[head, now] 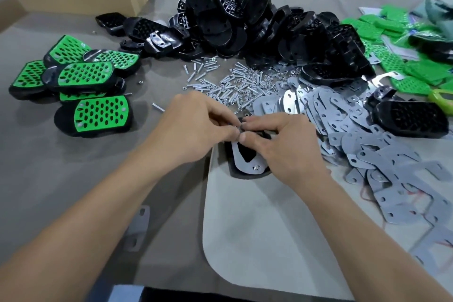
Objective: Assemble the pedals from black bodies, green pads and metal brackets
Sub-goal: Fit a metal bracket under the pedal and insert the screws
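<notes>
- Pedal body (245, 175) lies back-up under the hands, metal bracket (238, 157) on it, one screw (256, 167) at the near end.
- Left hand (196, 127) pinches a small fastener (238, 127) at the far hole; right hand (282, 144) clamps the bracket there.
- Fastener may slip into the loose screws (220, 83), or seat crooked if the bracket shifts.

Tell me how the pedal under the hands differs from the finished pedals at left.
The pedal under the hands lies underside up, its metal bracket showing; the finished pedals lie green pad up. The left hand and right hand pinch at the first; the others lie piled, untouched. Both have black bodies.
</notes>
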Motion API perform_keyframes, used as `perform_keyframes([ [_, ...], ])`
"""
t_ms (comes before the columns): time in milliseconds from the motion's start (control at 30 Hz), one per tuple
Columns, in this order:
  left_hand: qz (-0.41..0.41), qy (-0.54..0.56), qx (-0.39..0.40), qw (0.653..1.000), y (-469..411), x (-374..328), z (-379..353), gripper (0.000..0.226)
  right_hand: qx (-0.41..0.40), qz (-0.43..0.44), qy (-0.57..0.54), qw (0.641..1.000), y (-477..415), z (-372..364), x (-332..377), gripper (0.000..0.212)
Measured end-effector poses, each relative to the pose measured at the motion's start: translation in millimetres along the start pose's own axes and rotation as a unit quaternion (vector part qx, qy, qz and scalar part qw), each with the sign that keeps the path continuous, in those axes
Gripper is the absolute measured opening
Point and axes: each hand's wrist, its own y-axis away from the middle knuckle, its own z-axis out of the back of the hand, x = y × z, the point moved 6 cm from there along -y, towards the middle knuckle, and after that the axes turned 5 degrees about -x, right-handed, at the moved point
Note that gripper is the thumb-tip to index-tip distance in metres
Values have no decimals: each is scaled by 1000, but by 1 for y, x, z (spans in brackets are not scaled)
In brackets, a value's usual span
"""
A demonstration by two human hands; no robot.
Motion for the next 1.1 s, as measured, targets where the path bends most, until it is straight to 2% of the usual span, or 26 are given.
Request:
perform_keyframes([
  [100, 10, 33, 3, 999, -4, 8, -6, 13, 0, 20, 27, 999, 0, 0, 1, 36],
  [200, 7, 69, -36, 997, 4, 13, -15, 20, -3, 37, 32, 999, 0, -1, 2, 41],
  [333, -8, 75, -82, 994, 12, 12, -26, 18, -5, 57, 42, 997, 1, -1, 2, 33],
  [433, -45, 33, -81, 995, 12, 8, -30, 21, -2, 59, 48, 997, 2, 0, 4, 34],
  [567, -121, -51, -41, 991, 11, -2, -31, 26, 2, 65, 52, 997, 4, 0, 5, 35],
  [667, -167, -109, -56, 978, 9, -9, -25, 33, 0, 60, 54, 997, 5, 1, 5, 41],
  [733, -152, -107, -59, 981, 6, -6, -21, 44, -1, 61, 56, 997, 5, 1, 6, 44],
  [867, -76, -30, -78, 994, 2, 5, -15, 60, -13, 49, 41, 998, 5, 2, 2, 29],
  [967, -20, 21, -126, 992, 1, 20, -5, 52, -13, 43, 36, 998, 6, 2, 2, 25],
  [1100, 13, 74, -94, 993, -2, 32, -8, 27, -9, 44, 53, 998, 7, 4, 4, 28],
])
